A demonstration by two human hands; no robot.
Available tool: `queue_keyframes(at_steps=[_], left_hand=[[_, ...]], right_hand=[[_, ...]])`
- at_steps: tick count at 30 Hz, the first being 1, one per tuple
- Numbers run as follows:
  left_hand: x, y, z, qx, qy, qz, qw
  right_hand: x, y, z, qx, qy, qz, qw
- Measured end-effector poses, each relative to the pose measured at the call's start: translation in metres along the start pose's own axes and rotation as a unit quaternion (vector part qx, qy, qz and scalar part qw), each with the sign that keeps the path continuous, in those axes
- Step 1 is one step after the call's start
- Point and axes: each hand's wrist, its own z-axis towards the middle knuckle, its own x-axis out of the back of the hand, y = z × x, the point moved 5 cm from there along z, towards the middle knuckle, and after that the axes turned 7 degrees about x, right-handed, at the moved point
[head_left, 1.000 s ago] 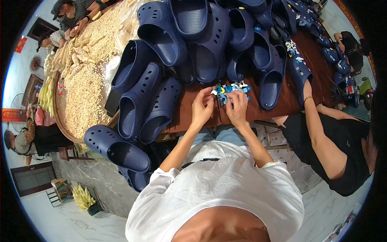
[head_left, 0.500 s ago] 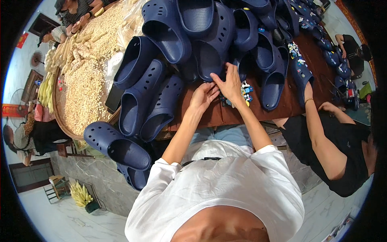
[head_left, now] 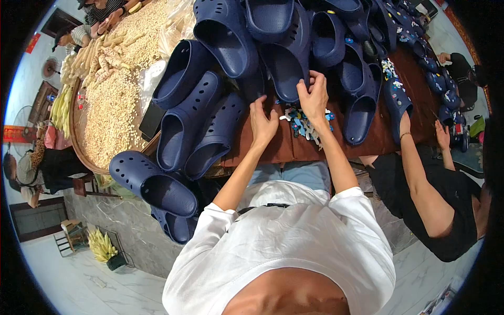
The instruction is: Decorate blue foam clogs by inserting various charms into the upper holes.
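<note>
My right hand (head_left: 314, 100) is closed at the heel end of a navy blue clog (head_left: 286, 71), its thumb at the rim and its other fingers curled. To the left, my left hand (head_left: 264, 122) has its thumb and fingers apart. Its fingertips reach the lower end of another dark blue clog (head_left: 252, 88), which is partly hidden under the pile. Between and just right of my wrists lies a small heap of colourful shoe charms (head_left: 303, 126) on the brown tablecloth (head_left: 244, 149).
More navy clogs (head_left: 189, 121) are piled to the left, one over the table edge. At the right, a co-worker's hand (head_left: 405, 125) is in a charm-decorated clog (head_left: 395, 97). A round tray (head_left: 76, 142) of corn kernels and a black phone (head_left: 152, 121) sit at the left.
My hands, close together before, have parted. The right moved up onto the clog's heel and the left shifted slightly, uncovering more charms. The co-worker's other hand has risen.
</note>
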Motion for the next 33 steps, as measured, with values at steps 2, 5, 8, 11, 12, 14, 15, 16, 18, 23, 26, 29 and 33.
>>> queue_keyframes(at_steps=[2, 5, 8, 11, 12, 14, 15, 16, 18, 23, 26, 29, 33], left_hand=[[0.006, 0.012, 0.006, -0.084, 0.071, 0.189, 0.976], [0.003, 0.013, 0.021, -0.085, 0.063, 0.222, 0.969], [0.000, 0.015, 0.038, -0.107, 0.066, 0.283, 0.951], [-0.004, 0.011, 0.052, -0.123, 0.080, 0.286, 0.947], [-0.003, 0.009, 0.055, -0.132, 0.096, 0.276, 0.947], [-0.002, 0.002, 0.065, -0.127, 0.095, 0.263, 0.952], [-0.001, -0.002, 0.068, -0.123, 0.094, 0.251, 0.956], [-0.002, 0.001, 0.067, -0.123, 0.091, 0.251, 0.956], [-0.004, 0.005, 0.065, -0.098, 0.075, 0.235, 0.964], [0.000, 0.010, 0.054, -0.111, 0.100, 0.224, 0.963], [0.000, 0.008, 0.045, -0.101, 0.094, 0.219, 0.966], [-0.002, 0.007, 0.031, -0.075, 0.074, 0.185, 0.977], [0.000, 0.003, 0.019, -0.077, 0.059, 0.144, 0.985]], right_hand=[[0.001, 0.002, 0.001, 0.019, 0.013, -0.002, 1.000], [0.002, 0.000, 0.005, 0.024, 0.015, -0.005, 1.000], [0.004, 0.001, 0.007, 0.021, 0.014, -0.004, 1.000], [0.003, 0.004, 0.008, 0.035, 0.027, -0.015, 0.999], [0.004, 0.004, 0.008, 0.048, 0.038, -0.024, 0.998], [0.002, 0.004, 0.008, 0.052, 0.039, -0.025, 0.998], [0.001, 0.004, 0.008, 0.056, 0.039, -0.025, 0.997], [0.002, 0.006, 0.008, 0.055, 0.039, -0.027, 0.997], [0.003, 0.009, 0.008, 0.062, 0.051, -0.028, 0.996], [0.001, 0.010, 0.010, 0.059, 0.049, -0.028, 0.997], [0.000, 0.011, 0.013, 0.065, 0.055, -0.023, 0.996], [-0.001, 0.013, 0.018, 0.062, 0.053, -0.019, 0.997], [-0.002, 0.010, 0.023, 0.030, 0.020, -0.007, 0.999]])
